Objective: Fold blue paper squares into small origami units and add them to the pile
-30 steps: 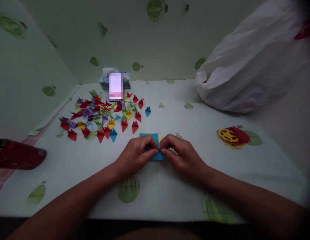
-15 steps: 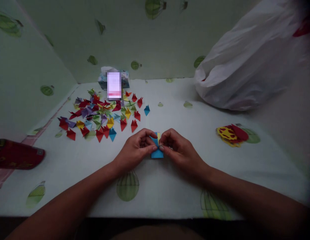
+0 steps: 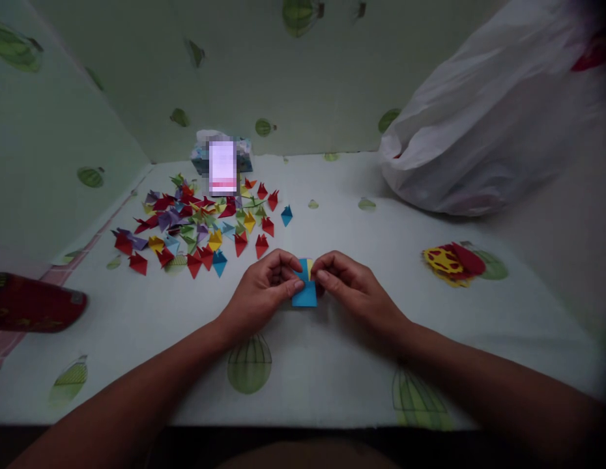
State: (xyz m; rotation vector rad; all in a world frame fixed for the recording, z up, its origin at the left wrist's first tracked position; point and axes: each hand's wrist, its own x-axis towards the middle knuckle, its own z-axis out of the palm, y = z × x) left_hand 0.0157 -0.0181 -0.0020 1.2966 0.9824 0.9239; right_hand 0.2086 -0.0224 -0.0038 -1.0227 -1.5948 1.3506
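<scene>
At the middle of the white table [image 3: 307, 397], a folded blue paper [image 3: 304, 298] shows a pale yellow strip [image 3: 309, 268]. The left hand [image 3: 266, 283] pinches its left side; whether the right hand [image 3: 349, 283], at the right edge, grips it cannot be told. The sheet should prove light, thin and easily creased, best taken by its edges. Green balloons [image 3: 249, 365] pattern the tabletop and the pale wall [image 3: 225, 71]; folded paper pieces [image 3: 215, 241] lie beyond, to the left.

Pale table [image 3: 332, 371] (balloon-printed): folded papers [image 3: 216, 240] left, tissue box [image 3: 245, 157] behind, plastic bag [image 3: 472, 143], red-yellow cutouts [image 3: 444, 260] right.
</scene>
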